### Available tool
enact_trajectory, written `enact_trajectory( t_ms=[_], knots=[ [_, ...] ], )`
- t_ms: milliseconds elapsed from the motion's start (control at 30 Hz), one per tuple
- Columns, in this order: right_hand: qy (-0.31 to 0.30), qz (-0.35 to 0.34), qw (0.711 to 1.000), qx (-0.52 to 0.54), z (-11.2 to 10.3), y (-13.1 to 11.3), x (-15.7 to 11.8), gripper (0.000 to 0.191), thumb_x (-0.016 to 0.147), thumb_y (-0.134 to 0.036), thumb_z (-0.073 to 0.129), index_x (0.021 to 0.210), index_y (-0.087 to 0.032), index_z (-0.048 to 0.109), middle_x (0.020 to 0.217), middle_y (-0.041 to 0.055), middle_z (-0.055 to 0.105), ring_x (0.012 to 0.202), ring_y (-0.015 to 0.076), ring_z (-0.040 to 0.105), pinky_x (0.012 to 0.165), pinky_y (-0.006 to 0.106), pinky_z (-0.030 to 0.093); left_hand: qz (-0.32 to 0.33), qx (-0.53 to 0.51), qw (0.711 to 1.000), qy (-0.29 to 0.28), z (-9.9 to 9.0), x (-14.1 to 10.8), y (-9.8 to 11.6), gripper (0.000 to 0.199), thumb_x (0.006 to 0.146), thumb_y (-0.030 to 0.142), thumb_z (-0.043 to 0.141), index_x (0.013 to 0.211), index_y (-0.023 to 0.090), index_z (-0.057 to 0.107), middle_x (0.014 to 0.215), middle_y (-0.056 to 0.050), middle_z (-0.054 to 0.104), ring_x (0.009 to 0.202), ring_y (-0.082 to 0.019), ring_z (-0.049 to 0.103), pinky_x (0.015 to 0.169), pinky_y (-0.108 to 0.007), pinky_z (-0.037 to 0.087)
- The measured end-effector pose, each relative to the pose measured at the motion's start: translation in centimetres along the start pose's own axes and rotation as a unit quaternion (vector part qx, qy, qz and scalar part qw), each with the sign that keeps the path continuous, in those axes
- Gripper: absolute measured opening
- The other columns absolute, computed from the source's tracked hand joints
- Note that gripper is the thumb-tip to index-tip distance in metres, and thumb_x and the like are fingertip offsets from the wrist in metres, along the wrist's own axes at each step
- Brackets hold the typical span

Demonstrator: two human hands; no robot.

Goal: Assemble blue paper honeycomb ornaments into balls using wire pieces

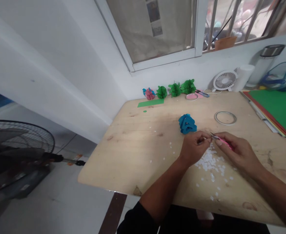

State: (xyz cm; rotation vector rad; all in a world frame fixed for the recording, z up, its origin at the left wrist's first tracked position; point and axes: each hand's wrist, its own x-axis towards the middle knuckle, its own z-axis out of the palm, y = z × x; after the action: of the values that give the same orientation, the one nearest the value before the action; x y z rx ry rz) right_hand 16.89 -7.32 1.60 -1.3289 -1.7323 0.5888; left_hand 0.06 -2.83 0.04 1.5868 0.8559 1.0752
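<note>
My right hand (239, 148) is closed round pink-handled thread snips (223, 142), with the metal blades pointing left. The blade tips are at the fingertips of my left hand (195, 146). That hand is closed in a pinch; whatever lies between its fingers is too small to make out. Under and between both hands, small white paper bits (208, 161) lie in a loose heap. A blue folded-paper piece (187, 123) sits just beyond my left hand, apart from it.
Along the wall stand several green paper pieces (174, 90), a pink-and-blue one (149, 93), blue snips (203, 93) and a small white fan (225, 80). A ring (225, 118) lies beyond my right hand. Coloured sheets (279, 107) are stacked at right. A floor fan (18, 139) stands left.
</note>
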Motion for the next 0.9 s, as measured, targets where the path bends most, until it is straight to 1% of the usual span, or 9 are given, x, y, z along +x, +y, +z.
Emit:
enact_trajectory(
  t_ms=[100, 267, 467, 600, 767, 833, 900],
  knots=[
    [-0.002, 0.010, 1.000, 0.013, 0.0, 0.3, -0.1, 0.028, 0.094, -0.045, 0.056, 0.101, -0.024, 0.074, 0.090, 0.0038, 0.077, 0.082, 0.0211, 0.071, 0.071, 0.029, 0.054, -0.002, -0.007, 1.000, 0.003, 0.0, 0.0, 0.0, 0.019, 0.080, 0.033, 0.063, 0.075, 0.015, 0.068, 0.058, 0.004, 0.050, 0.054, -0.007, 0.040, 0.052, -0.020, 0.030],
    [-0.006, 0.015, 0.999, 0.033, 0.1, 0.7, -0.2, 0.030, 0.095, -0.045, 0.055, 0.104, -0.024, 0.073, 0.097, 0.0043, 0.077, 0.086, 0.0210, 0.071, 0.074, 0.029, 0.054, 0.006, -0.015, 1.000, 0.004, 0.0, 0.0, 0.1, 0.018, 0.079, 0.032, 0.063, 0.074, 0.015, 0.068, 0.056, 0.005, 0.048, 0.053, -0.007, 0.038, 0.053, -0.021, 0.029],
    [-0.003, 0.005, 1.000, 0.009, 0.1, 0.5, -0.2, 0.029, 0.095, -0.044, 0.055, 0.105, -0.024, 0.073, 0.093, 0.0037, 0.076, 0.084, 0.0203, 0.070, 0.073, 0.028, 0.053, 0.001, -0.017, 1.000, 0.008, 0.1, 0.0, 0.5, 0.018, 0.079, 0.031, 0.062, 0.072, 0.015, 0.066, 0.056, 0.005, 0.048, 0.052, -0.007, 0.038, 0.053, -0.021, 0.029],
    [0.005, 0.012, 1.000, 0.016, 0.0, 0.3, -0.1, 0.028, 0.093, -0.045, 0.056, 0.101, -0.024, 0.073, 0.091, 0.0040, 0.076, 0.085, 0.0209, 0.070, 0.073, 0.029, 0.053, 0.003, -0.021, 1.000, 0.008, 0.1, -0.1, 0.5, 0.018, 0.079, 0.032, 0.063, 0.072, 0.015, 0.067, 0.055, 0.005, 0.047, 0.052, -0.007, 0.037, 0.053, -0.021, 0.029],
    [0.025, 0.048, 0.998, 0.033, -0.2, -0.3, 0.2, 0.032, 0.092, -0.050, 0.055, 0.092, -0.023, 0.073, 0.069, 0.0008, 0.068, 0.063, 0.0175, 0.064, 0.057, 0.027, 0.049, -0.035, -0.038, 0.998, 0.020, -0.1, -0.1, 0.5, 0.020, 0.079, 0.034, 0.066, 0.073, 0.016, 0.067, 0.055, 0.005, 0.048, 0.053, -0.008, 0.039, 0.054, -0.022, 0.030],
    [0.027, 0.052, 0.998, 0.032, -0.2, -0.4, 0.2, 0.033, 0.091, -0.050, 0.056, 0.091, -0.023, 0.073, 0.069, 0.0005, 0.068, 0.062, 0.0167, 0.063, 0.056, 0.027, 0.048, -0.041, -0.052, 0.997, 0.026, -0.1, -0.1, 0.6, 0.021, 0.078, 0.036, 0.067, 0.073, 0.016, 0.066, 0.055, 0.005, 0.049, 0.053, -0.007, 0.041, 0.054, -0.022, 0.030],
    [0.021, 0.045, 0.998, 0.030, -0.1, -0.2, 0.1, 0.032, 0.091, -0.050, 0.056, 0.093, -0.023, 0.074, 0.073, 0.0010, 0.070, 0.065, 0.0168, 0.064, 0.059, 0.026, 0.049, -0.041, -0.067, 0.996, 0.029, -0.1, -0.1, 0.8, 0.022, 0.078, 0.037, 0.068, 0.074, 0.015, 0.066, 0.055, 0.005, 0.049, 0.053, -0.007, 0.041, 0.054, -0.022, 0.030]
  ],
)
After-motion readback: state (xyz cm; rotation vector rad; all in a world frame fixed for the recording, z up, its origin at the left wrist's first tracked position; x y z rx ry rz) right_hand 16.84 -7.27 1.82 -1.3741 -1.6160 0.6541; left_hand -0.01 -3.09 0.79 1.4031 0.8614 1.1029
